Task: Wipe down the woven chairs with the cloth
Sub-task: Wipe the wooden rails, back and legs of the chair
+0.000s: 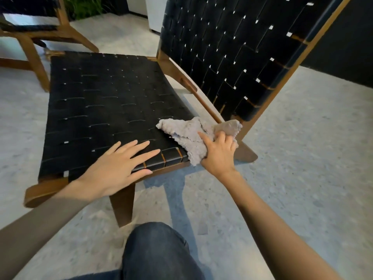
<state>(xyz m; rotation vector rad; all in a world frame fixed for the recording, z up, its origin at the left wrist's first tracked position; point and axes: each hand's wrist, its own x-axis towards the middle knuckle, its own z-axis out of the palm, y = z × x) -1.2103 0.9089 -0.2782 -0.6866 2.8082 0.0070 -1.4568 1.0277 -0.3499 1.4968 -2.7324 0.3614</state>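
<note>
One knee in dark denim is seen at the bottom edge, closest to the lens, with two bare forearms reaching out past it. Two hands are counted. The left hand is laid flat on the front edge of the seat, its fingers straight and spread, and nothing is held in it. The right hand is closed around a bunched part of the one cloth, with the index finger stretched forward on top of it.

Two chairs are visible. The woven chair with black straps and a wooden frame is being worked on, and a second woven chair is partly seen at the upper left, well apart. The grey, fluffy cloth is pressed onto the near right corner of the seat. Part of it lies under the right hand's palm, and the loose part is spread beyond the fingers toward the backrest. The left hand is kept just beside the cloth, not touching it. A pale speckled floor is seen under both chairs.
</note>
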